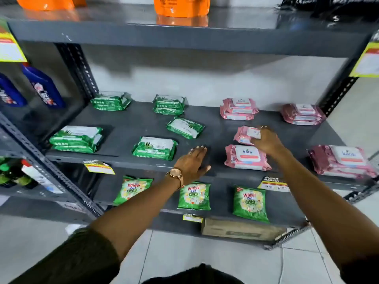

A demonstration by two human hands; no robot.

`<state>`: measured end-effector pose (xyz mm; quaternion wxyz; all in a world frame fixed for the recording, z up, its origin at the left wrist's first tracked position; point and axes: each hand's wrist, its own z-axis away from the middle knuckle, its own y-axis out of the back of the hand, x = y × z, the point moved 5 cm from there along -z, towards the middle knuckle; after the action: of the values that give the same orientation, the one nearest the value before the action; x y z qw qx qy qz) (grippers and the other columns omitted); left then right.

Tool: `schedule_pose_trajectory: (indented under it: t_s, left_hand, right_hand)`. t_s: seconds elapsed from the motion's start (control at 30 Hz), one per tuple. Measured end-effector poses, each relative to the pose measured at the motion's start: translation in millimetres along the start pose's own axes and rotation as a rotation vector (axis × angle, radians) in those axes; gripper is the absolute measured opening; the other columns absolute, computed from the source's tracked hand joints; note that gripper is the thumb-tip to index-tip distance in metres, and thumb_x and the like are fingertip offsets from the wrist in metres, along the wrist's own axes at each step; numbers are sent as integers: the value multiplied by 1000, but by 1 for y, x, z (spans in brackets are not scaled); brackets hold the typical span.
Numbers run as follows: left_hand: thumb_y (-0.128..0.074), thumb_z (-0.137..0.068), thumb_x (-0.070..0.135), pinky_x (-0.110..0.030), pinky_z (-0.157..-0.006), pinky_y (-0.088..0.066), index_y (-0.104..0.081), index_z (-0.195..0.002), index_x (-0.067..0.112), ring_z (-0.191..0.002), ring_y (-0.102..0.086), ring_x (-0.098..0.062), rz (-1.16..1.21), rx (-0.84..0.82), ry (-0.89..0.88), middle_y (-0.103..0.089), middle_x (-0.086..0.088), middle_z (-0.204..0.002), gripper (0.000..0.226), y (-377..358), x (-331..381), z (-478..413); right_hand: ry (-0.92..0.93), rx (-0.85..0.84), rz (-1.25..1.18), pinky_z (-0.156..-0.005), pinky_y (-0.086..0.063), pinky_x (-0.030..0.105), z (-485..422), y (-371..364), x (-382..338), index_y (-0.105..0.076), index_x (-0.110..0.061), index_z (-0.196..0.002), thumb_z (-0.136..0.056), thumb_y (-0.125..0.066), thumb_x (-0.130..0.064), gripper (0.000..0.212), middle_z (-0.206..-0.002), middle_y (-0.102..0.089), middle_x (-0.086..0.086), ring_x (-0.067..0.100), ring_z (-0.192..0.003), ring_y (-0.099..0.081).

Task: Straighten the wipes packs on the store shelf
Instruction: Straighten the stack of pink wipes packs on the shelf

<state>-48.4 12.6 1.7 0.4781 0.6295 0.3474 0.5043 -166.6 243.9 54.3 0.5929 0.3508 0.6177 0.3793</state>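
Green and pink wipes packs lie on a dark grey shelf (131, 128). My right hand (266, 141) grips a tilted pink pack (245, 135) just behind another pink pack (247, 157) at the front edge. My left hand (193, 162) hovers flat over the bare shelf, fingers apart, holding nothing, right of a green pack (154, 148). A crooked green pack (184, 128) lies behind it. Stacks of green packs (77, 139) (111, 101) (169, 104) and pink packs (239, 109) (302, 114) (342, 161) sit elsewhere.
Green detergent pouches (193, 196) and a cardboard box (242, 229) occupy the shelf below. Orange pouches (181, 6) stand on the shelf above. Blue bottles (44, 86) fill the neighbouring rack at left. Yellow price tags (99, 167) hang from the shelf edges.
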Motion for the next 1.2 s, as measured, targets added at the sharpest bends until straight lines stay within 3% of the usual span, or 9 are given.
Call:
schedule_pose_trajectory:
  t_s: [0.1,0.23,0.3,0.4,0.63,0.83,0.93,1.07,1.2]
  left_hand:
    - [-37,-95,46,-42,-118,-18,-11,-148,10,-146,-7,-26,13,-81,78,-8,-8,-160,69,-15,-8,-7]
    - [-28,-95,50,-37,-121,-1,-3,-148,7,-147,3,-22,-75,-80,39,-1,-11,-160,72,-25,-13,-18]
    - [-26,-95,52,-36,-121,2,0,-148,7,-147,5,-21,-114,-67,17,1,-11,-159,74,-25,-15,-21]
    - [-23,-94,56,-35,-120,5,2,-148,8,-146,7,-19,-155,-51,-12,3,-10,-160,76,-27,-18,-23]
    - [-12,-87,63,-37,-120,6,3,-148,11,-146,10,-18,-170,-19,-10,4,-7,-160,82,-29,-21,-25]
    - [-10,-85,63,-37,-120,5,2,-148,11,-146,10,-17,-152,-15,-22,2,-6,-160,83,-27,-20,-24]
    - [-13,-85,62,-37,-121,3,-1,-148,11,-146,7,-16,-127,8,-21,-1,-6,-160,82,-28,-20,-25]
    - [-14,-85,63,-36,-120,4,-4,-148,11,-146,6,-17,-117,33,-29,-4,-7,-160,83,-30,-22,-25]
    - [-9,-83,64,-37,-120,5,-2,-148,11,-146,7,-16,-113,25,-30,-2,-7,-160,84,-30,-22,-25]
  right_hand:
    - [-78,-95,48,-95,-48,40,-12,5,12,-46,5,-127,-79,-70,-9,56,-135,-48,25,40,-119,-53]
    - [-85,-168,126,-100,-43,37,-22,9,15,-37,2,-138,-73,-78,-15,78,-145,-41,22,37,-129,-46]
    - [-69,-187,162,-100,-42,38,-25,9,13,-38,2,-137,-73,-80,-19,80,-145,-41,22,36,-129,-45]
    - [-30,-245,173,-88,-46,36,-33,1,13,-45,2,-129,-72,-80,-24,71,-135,-49,23,35,-118,-52]
    - [-14,-256,150,-89,-52,43,-49,-7,19,-53,-3,-116,-64,-85,-31,67,-114,-61,17,33,-102,-58]
    - [28,-170,-3,-88,-49,39,-32,25,-9,-45,-4,-129,-65,-86,-23,78,-125,-55,16,33,-112,-54]
    - [127,-254,-38,-85,-39,28,-7,36,-29,-45,-8,-134,-65,-85,-18,80,-123,-51,4,25,-115,-50]
    - [151,-389,-6,-82,-43,29,28,21,-31,-51,-12,-125,-64,-86,-16,70,-117,-58,4,22,-108,-55]
    - [170,-346,40,-95,-41,32,42,14,-27,-45,-9,-132,-66,-85,-22,77,-134,-54,11,26,-120,-51]
